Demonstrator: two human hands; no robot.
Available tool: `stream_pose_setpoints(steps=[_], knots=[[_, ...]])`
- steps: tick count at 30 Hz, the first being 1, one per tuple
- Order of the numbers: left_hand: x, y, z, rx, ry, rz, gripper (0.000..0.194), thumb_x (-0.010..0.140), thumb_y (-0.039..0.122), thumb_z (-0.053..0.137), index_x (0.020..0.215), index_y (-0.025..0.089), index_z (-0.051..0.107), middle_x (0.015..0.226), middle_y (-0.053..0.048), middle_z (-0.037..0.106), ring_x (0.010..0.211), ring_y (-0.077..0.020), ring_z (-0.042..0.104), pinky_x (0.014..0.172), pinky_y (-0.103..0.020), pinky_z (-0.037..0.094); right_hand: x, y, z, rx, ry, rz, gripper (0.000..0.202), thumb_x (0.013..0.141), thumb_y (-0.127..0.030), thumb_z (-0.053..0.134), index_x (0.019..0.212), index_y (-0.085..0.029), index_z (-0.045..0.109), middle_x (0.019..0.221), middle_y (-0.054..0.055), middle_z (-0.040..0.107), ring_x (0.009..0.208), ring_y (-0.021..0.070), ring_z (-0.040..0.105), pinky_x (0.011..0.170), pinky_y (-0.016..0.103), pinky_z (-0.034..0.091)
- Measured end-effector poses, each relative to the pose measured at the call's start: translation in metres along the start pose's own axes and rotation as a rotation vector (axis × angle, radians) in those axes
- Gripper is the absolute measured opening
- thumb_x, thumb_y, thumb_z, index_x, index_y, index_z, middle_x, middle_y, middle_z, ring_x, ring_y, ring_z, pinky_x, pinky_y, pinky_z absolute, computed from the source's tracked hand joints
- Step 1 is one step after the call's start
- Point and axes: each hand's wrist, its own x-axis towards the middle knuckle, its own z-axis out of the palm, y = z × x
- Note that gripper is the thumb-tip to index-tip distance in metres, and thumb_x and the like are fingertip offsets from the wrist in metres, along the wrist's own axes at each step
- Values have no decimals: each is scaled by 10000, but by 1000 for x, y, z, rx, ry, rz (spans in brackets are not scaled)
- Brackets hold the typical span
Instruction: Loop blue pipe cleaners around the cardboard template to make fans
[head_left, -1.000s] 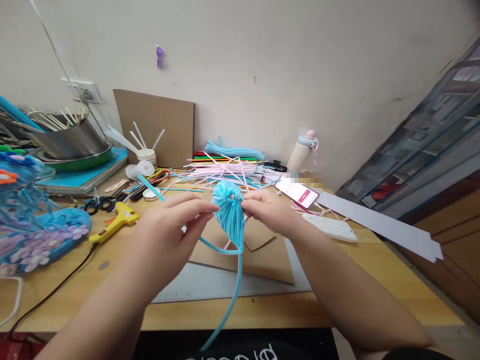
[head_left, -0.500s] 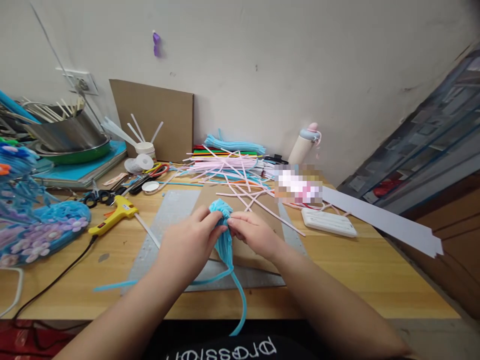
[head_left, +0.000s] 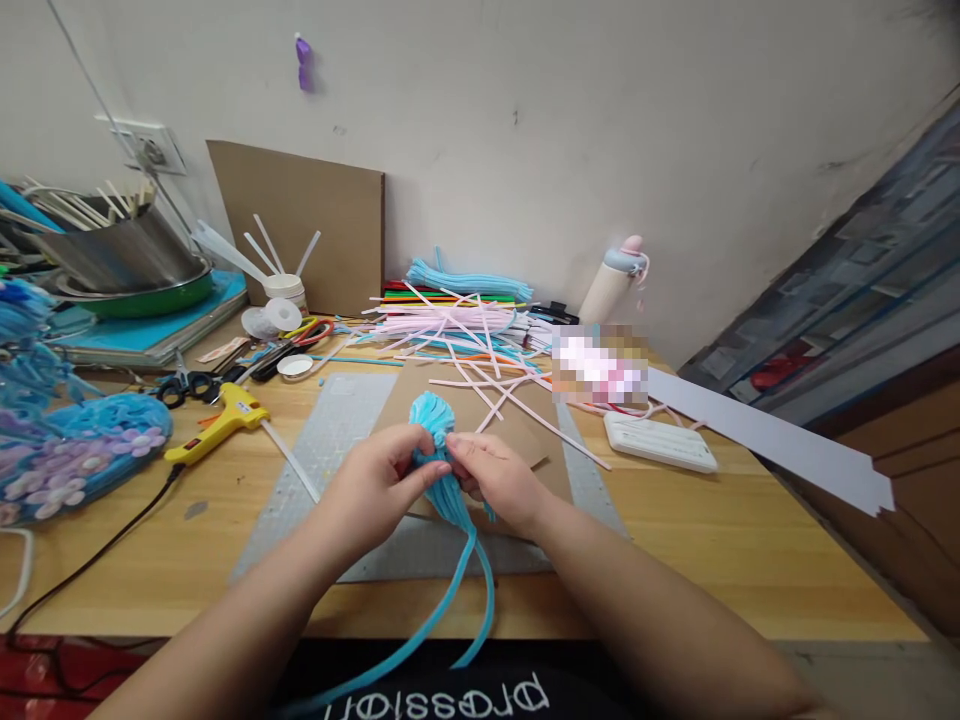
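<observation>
Both hands grip one workpiece, a blue pipe-cleaner piece (head_left: 430, 412), held above a cardboard sheet (head_left: 396, 402) that lies on a gray mat (head_left: 274, 530) on the wooden counter (head_left: 720, 545). Left hand (head_left: 386, 478): fingers bent around the left side of the piece, thumb across its front. Right hand (head_left: 496, 480): thumb and fingertips closed on the right side, just beside the left thumb; lower fingers partly hidden. Form of piece: rounded, gathered top; strands narrowing downward; two long blue tails hanging from the lower end past the front edge of the counter. Behind the hands: loose pink stems (head_left: 450, 328), some crossing onto the cardboard sheet, and a light-blue bundle (head_left: 472, 282) on top of the pile at the wall. Left of the mat: yellow glue gun (head_left: 217, 428) with black cord, dark-handled scissors (head_left: 196, 388), and a blue base with pale flowers (head_left: 94, 455). Farther back on that side: white cup (head_left: 285, 292) holding translucent sticks, in front of an upright cardboard panel (head_left: 307, 225); metal pot (head_left: 124, 255) of pale sticks over a green basin (head_left: 154, 303). Right side: white rectangular device (head_left: 660, 443), capped bottle (head_left: 604, 288) near the wall, pixelated patch between them.
</observation>
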Motion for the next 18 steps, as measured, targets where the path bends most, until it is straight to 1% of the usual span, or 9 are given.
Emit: stream_pose_setpoints(steps=[2, 5, 8, 10, 13, 15, 17, 18], knots=[[-1, 1, 0, -6, 16, 34, 204, 800, 349, 488, 715, 168, 530, 600, 37, 422, 570, -97, 393, 524, -215, 303, 0, -2, 1, 69, 4, 42, 364, 772, -459, 488, 578, -172, 378, 517, -68, 271, 443, 54, 207, 412, 216, 141], [-2, 1, -1, 2, 34, 68, 200, 804, 345, 489, 729, 169, 547, 614, 31, 451, 573, -96, 400, 535, -218, 312, 0, -2, 3, 129, 4, 95, 369, 741, -470, 527, 572, -168, 399, 489, -76, 277, 417, 46, 197, 394, 212, 119], [-3, 0, -1, 25, 69, 89, 185, 806, 337, 492, 730, 176, 541, 609, 36, 439, 574, -94, 401, 541, -219, 315, 1, 0, 2, 145, 21, 129, 370, 727, -470, 541, 568, -170, 395, 468, -82, 278, 396, 42, 192, 380, 208, 97], [-3, -2, 1, 36, 83, 97, 164, 803, 332, 499, 748, 183, 538, 609, 40, 420, 579, -95, 401, 547, -220, 317, 2, 2, 1, 137, 15, 117, 363, 732, -465, 537, 573, -167, 402, 474, -82, 280, 396, 40, 187, 379, 205, 89], [-2, -7, 5, -13, 125, 74, 136, 792, 310, 522, 867, 197, 512, 607, 55, 369, 565, -92, 384, 537, -216, 321, 2, 2, -1, 105, 5, 70, 359, 751, -455, 519, 576, -159, 414, 498, -74, 291, 415, 40, 190, 386, 202, 98], [-2, -9, 7, -70, 169, 72, 220, 787, 283, 532, 983, 207, 466, 622, 60, 353, 564, -92, 385, 542, -217, 340, 2, 3, -1, 81, 28, 62, 360, 755, -451, 515, 573, -158, 410, 504, -71, 295, 423, 40, 192, 389, 203, 104], [-2, -8, 8, -60, 184, 116, 251, 790, 270, 527, 1027, 216, 463, 687, 36, 398, 629, -107, 425, 601, -240, 379, 2, 3, 0, 78, 48, 74, 356, 754, -450, 512, 575, -162, 403, 504, -68, 301, 424, 43, 200, 389, 204, 111], [-1, -7, 8, -27, 183, 150, 241, 790, 277, 527, 1020, 220, 486, 749, 12, 429, 697, -123, 449, 653, -262, 396, 1, 3, 1, 84, 52, 78, 353, 754, -447, 509, 575, -165, 397, 503, -66, 305, 424, 44, 210, 389, 204, 116]])
